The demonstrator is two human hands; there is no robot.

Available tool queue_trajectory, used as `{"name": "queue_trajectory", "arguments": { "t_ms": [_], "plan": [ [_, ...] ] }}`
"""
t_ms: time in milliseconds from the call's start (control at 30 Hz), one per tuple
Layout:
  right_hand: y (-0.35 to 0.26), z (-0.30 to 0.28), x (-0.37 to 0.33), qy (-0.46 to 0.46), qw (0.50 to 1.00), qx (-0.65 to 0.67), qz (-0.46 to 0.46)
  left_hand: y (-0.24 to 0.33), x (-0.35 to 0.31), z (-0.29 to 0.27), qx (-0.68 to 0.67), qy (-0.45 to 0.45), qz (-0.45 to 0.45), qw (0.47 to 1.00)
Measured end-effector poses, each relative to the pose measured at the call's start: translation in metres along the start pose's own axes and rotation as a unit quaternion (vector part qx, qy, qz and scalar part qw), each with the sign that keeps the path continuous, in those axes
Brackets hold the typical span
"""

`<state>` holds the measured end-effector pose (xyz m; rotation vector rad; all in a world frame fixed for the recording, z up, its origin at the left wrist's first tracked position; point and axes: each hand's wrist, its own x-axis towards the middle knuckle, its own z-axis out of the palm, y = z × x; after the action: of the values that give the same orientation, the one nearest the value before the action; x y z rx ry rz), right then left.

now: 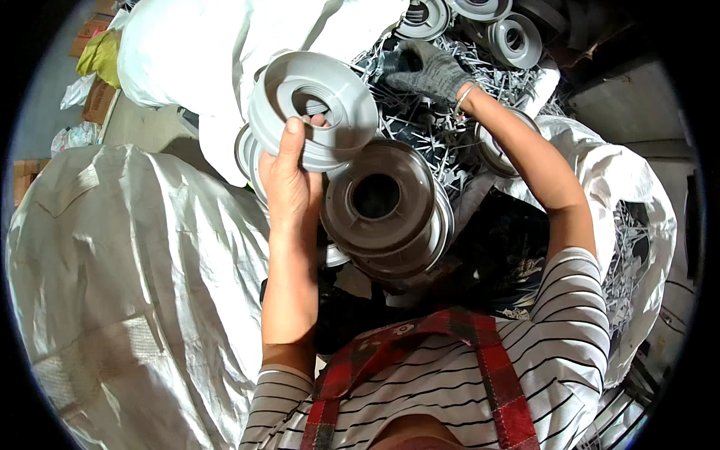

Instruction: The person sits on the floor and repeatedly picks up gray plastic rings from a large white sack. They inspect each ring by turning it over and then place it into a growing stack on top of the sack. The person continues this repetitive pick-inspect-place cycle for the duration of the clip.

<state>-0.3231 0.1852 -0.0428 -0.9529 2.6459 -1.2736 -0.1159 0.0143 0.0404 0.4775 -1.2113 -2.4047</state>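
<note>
**Grey flange held up, gloved hand in the scrap**

A big white woven sack (127, 285) fills the left. Just right of it, the bare left hand (291, 180) has its grip closed on a grey plastic flange (311, 109), thumb on its rim, held above a stack of brown flanges (386, 206). Farther right, the gloved right hand (431, 71) rests on grey plastic scrap (420, 124); its grip cannot be told.
</note>
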Motion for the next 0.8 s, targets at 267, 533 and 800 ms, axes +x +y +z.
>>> {"name": "queue_trajectory", "arguments": {
  "t_ms": [267, 533, 800],
  "plan": [
    [-0.158, -0.030, -0.059, 0.020, 0.965, -0.108, -0.237, 0.015, -0.029, 0.005, 0.003, -0.177, -0.009, 0.984],
    [-0.177, -0.035, -0.085, 0.034, 0.966, -0.084, -0.243, 0.033, -0.047, -0.004, 0.092, -0.201, 0.021, 0.975],
    [-0.172, -0.008, -0.103, 0.094, 0.980, 0.010, -0.173, 0.036, -0.069, -0.007, 0.374, -0.094, 0.099, 0.917]
  ]
}}
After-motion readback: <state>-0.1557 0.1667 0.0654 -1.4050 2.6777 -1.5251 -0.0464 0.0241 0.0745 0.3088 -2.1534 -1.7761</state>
